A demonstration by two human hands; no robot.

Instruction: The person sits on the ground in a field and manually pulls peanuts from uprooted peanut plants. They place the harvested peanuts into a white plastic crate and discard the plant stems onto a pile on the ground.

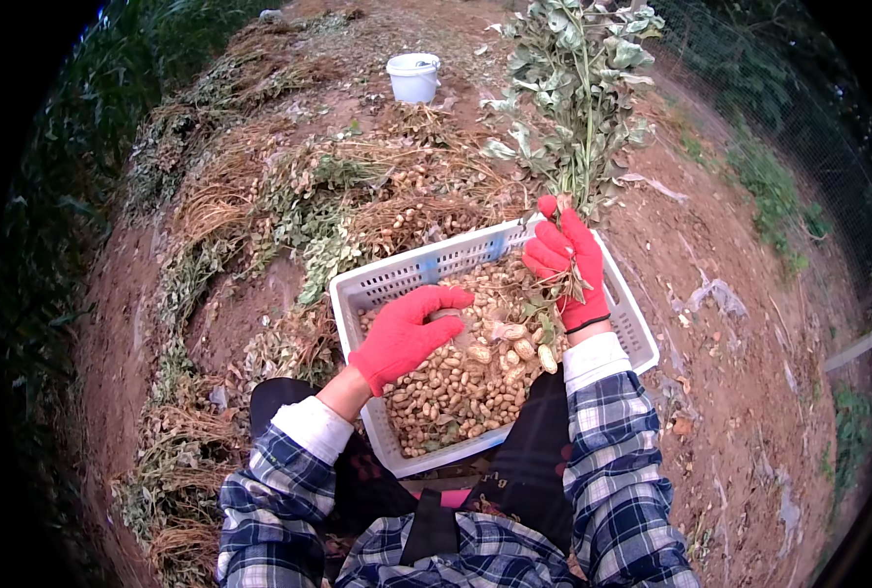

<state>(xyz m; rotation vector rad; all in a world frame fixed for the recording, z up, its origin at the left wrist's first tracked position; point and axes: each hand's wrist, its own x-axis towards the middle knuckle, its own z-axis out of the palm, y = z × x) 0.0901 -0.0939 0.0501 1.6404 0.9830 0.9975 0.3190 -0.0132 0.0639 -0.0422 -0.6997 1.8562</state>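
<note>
My right hand (574, 264), in a red glove, grips a peanut plant (584, 110) by its stems. The leafy top extends away past the far right corner of a white plastic crate (388, 467). Beneath that hand, the plant's root end and several peanut pods (513, 351) hang over the crate. My left hand (410, 331), gloved in red too, hovers over the crate's left half with thumb and fingers apart; I see nothing held in it. Loose peanuts (447, 400) cover the crate's bottom, mixed with bits of leaf and stem. The crate sits between my knees.
Heaps of pulled peanut plants (215, 213) run along the left and just beyond the crate. Farther out stands a white bucket (414, 77) with a handle. Plastic film scraps (717, 295) litter the soil at right, beside a mesh fence (796, 110). Tall green plants (76, 132) border the left.
</note>
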